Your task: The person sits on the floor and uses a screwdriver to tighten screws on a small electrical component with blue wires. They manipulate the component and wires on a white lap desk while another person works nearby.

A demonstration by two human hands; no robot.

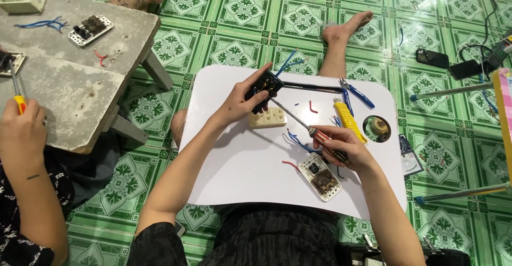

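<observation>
The person sits at a white rounded lap tray (pixel 240 164), and all places here are told from this tray. Above its upper middle part, the left hand (pixel 241 102) is closed around a small black electrical switch module (pixel 264 89); the thumb and the fingers pinch it from both sides and hold it a little above the tray surface. Blue wires (pixel 288 63) stand out from the top of this module.

The right hand (pixel 341 147), over the right part of the tray, is wrapped around the red and black handle of a thin metal screwdriver (pixel 298 121). The shaft runs up and to the left, and its tip touches the black module.

On the tray, just under the module, lies a cream plastic socket block (pixel 268 119). Near the lower right edge lies a white switch plate with a dark brown inside (pixel 320 176). At the upper right of the tray lie a yellow utility knife (pixel 348 119) and blue-handled pliers (pixel 356 93).

To the left of the tray, another person's hand (pixel 21 133) holds a second screwdriver (pixel 16 93) over a grey concrete bench (pixel 80 79).
</observation>
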